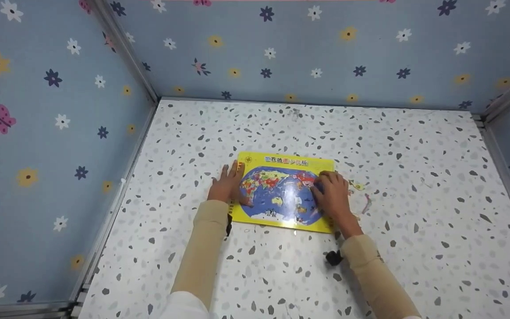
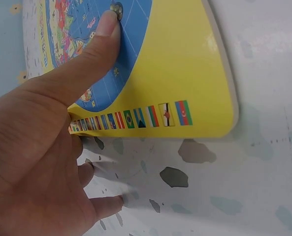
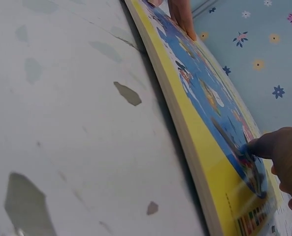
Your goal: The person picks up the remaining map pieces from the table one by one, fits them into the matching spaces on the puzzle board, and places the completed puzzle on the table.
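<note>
A yellow-bordered world map puzzle board [image 1: 287, 226] lies flat on the tabletop, its blue oval map filled with coloured lands. My left hand [image 1: 226, 184] rests at the board's left edge. In the left wrist view the left thumb [image 2: 99, 49] lies straight on the blue map, and the other fingers reach past the edge beside a row of flags [image 2: 129, 119]. Over the map's right part is my right hand [image 1: 334, 195]. In the right wrist view its thumb [image 3: 269, 144] touches the map; whether anything is pinched there is hidden.
Just right of the board lie a small green-yellow piece [image 1: 358, 187] and a thin pinkish strip [image 1: 366, 204], partly near the right hand. The speckled white tabletop [image 1: 432, 186] is bounded by blue flowered panels [image 1: 290, 53] at the back and sides.
</note>
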A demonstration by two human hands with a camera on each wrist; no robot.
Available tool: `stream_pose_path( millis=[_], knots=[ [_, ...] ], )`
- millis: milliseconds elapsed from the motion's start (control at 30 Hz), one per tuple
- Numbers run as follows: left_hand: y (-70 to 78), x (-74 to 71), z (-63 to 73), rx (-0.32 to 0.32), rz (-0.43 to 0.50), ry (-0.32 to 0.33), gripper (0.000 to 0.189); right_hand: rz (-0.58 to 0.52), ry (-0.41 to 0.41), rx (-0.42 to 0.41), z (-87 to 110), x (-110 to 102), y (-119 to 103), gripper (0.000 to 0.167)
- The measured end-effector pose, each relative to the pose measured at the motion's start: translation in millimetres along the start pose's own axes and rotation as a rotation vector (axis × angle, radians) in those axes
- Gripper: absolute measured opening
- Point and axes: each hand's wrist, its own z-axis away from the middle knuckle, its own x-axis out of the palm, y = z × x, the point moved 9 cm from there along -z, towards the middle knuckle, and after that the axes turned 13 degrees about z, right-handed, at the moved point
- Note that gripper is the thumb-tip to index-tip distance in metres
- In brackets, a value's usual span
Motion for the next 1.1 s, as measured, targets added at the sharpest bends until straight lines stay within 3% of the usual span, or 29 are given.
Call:
stream_pose_path(
  millis=[1100],
  knots=[
    [-2.3,2.1,-3.2,0.002,0.022,-0.017,0.122,-0.017,0.03,-0.013,4.0,-0.1,-3.7,0.015]
  ],
)
